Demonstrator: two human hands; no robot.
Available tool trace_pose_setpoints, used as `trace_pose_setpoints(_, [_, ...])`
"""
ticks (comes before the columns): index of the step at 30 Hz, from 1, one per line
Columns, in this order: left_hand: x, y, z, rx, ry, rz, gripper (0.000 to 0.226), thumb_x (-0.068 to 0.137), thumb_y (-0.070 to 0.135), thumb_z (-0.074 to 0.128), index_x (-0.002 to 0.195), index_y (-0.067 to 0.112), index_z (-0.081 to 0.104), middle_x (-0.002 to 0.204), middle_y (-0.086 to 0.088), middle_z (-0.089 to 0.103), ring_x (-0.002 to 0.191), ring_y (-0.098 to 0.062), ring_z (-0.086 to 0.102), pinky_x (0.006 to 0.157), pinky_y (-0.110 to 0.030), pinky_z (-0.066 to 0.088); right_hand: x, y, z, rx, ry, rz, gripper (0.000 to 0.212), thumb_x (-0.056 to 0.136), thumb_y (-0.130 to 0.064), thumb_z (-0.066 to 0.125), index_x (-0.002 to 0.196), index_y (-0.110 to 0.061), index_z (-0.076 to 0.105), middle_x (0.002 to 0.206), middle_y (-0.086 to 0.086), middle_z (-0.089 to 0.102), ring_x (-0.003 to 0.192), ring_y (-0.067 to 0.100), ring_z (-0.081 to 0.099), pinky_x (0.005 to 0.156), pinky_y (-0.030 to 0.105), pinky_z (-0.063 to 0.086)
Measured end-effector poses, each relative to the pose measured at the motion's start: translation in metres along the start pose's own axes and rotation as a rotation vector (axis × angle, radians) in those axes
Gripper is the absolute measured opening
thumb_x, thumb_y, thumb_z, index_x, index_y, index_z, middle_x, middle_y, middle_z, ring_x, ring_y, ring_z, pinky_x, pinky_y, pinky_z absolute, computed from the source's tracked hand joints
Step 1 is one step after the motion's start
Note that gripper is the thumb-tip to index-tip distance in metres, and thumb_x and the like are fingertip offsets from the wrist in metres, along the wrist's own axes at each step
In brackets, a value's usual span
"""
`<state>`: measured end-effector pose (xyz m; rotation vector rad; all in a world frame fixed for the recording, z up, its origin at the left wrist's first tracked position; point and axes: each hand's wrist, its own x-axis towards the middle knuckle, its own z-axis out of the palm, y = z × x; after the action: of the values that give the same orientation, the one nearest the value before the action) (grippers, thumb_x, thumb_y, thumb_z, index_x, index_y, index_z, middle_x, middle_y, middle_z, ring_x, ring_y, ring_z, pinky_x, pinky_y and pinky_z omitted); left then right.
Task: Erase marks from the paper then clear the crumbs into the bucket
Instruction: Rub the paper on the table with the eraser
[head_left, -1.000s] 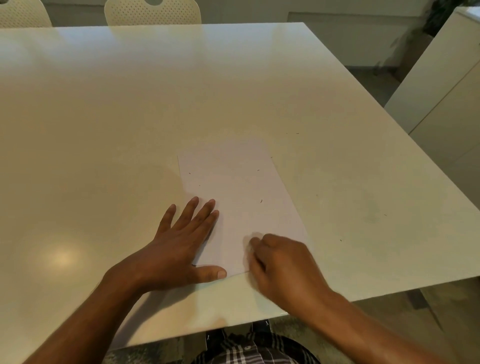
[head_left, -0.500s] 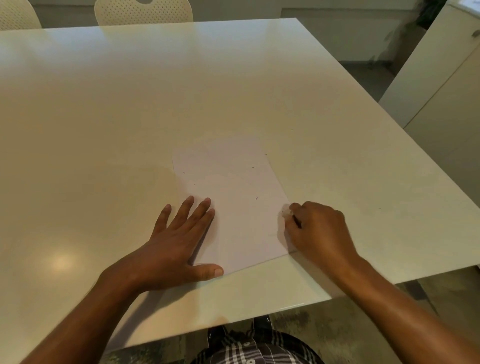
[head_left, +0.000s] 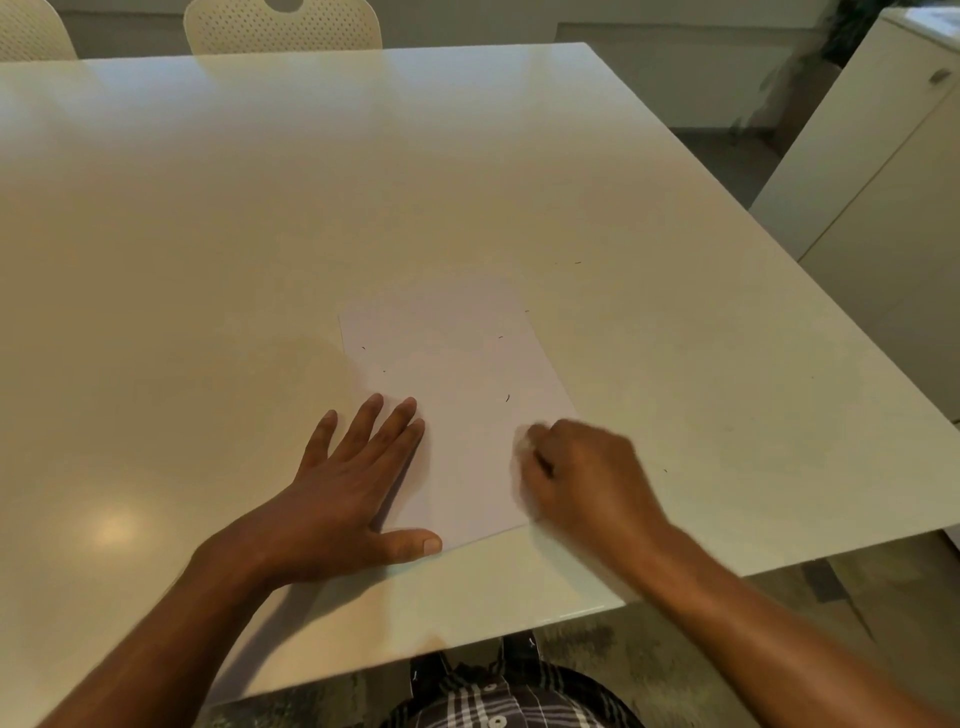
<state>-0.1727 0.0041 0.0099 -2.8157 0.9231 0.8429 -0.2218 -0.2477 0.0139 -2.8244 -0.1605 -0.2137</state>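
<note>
Matt white paper (head_left: 457, 395) lies on a smooth, glossy cream table (head_left: 363, 182).

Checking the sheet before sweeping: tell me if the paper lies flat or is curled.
Flat. The paper lies spread on the table, no edge lifted; the left hand presses its left side.

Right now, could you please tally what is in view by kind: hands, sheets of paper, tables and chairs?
Hands: 2, left hand and right hand
Paper: 1
Table: 1
Chairs: 2, chair and corner chair
Total: 6
</note>
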Motion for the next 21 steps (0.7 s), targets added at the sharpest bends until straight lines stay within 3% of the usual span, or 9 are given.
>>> trace_pose_setpoints(3, [0.000,-0.001,0.000,-0.007,0.008,0.006,0.111,0.069,0.096,0.012,0.141,0.031,-0.043,0.141,0.015,-0.057,0.130,-0.010,-0.054,0.117,-0.052,-0.022,0.025,0.032,-0.004,-0.080,0.149,0.148,0.025,0.085,-0.019,0.053,0.061,-0.019,0.047,0.055,0.001,0.050,0.052,0.029,0.056,0.050,0.027,0.029])
trace_pose_setpoints(8, [0.000,-0.001,0.001,-0.005,0.023,0.007,0.110,0.076,0.093,0.020,0.141,0.030,-0.042,0.142,0.015,-0.056,0.131,-0.010,-0.053,0.117,-0.051,-0.022,0.000,-0.021,0.012,0.018,-0.041,-0.140,0.022,0.087,-0.020,0.060,0.066,-0.018,0.057,0.060,0.000,0.053,0.051,0.024,0.053,0.048,0.027,0.036])
trace_pose_setpoints(11, [0.000,-0.001,0.001,0.009,0.027,0.005,0.111,0.077,0.092,0.022,0.143,0.028,-0.041,0.142,0.014,-0.056,0.130,-0.010,-0.053,0.117,-0.050,-0.023,0.034,0.011,0.007,-0.035,0.071,0.049,0.029,0.091,-0.022,0.052,0.063,-0.021,0.041,0.059,0.001,0.051,0.056,0.028,0.056,0.051,0.029,0.033])
trace_pose_setpoints(13, [0.000,-0.001,0.002,0.003,0.033,0.008,0.111,0.078,0.092,0.023,0.143,0.028,-0.040,0.142,0.014,-0.056,0.130,-0.010,-0.053,0.117,-0.050,-0.023,0.042,0.018,0.002,-0.087,0.128,0.099,0.027,0.087,-0.019,0.052,0.062,-0.019,0.040,0.057,0.000,0.048,0.054,0.028,0.056,0.051,0.028,0.027])
trace_pose_setpoints(15, [0.000,-0.002,0.002,-0.007,0.042,0.012,0.111,0.078,0.092,0.025,0.143,0.029,-0.040,0.143,0.014,-0.055,0.131,-0.009,-0.053,0.117,-0.049,-0.024,0.031,-0.009,0.003,-0.049,0.064,0.003,0.026,0.080,-0.018,0.058,0.059,-0.021,0.043,0.056,0.001,0.052,0.048,0.027,0.052,0.050,0.025,0.023])
trace_pose_setpoints(18, [0.001,-0.002,0.003,-0.016,0.054,0.016,0.111,0.078,0.092,0.025,0.143,0.030,-0.039,0.143,0.014,-0.054,0.131,-0.009,-0.053,0.116,-0.049,-0.025,0.016,-0.030,0.014,0.017,-0.065,-0.157,0.024,0.084,-0.019,0.060,0.062,-0.018,0.052,0.059,0.002,0.055,0.048,0.023,0.046,0.049,0.026,0.027])
trace_pose_setpoints(21, [0.000,-0.002,0.003,-0.004,0.055,0.019,0.110,0.079,0.092,0.024,0.144,0.028,-0.039,0.144,0.014,-0.055,0.131,-0.010,-0.052,0.117,-0.050,-0.023,0.057,0.011,0.007,-0.069,0.069,0.088,0.024,0.088,-0.021,0.051,0.064,-0.019,0.047,0.067,0.007,0.061,0.063,0.031,0.058,0.055,0.031,0.033])
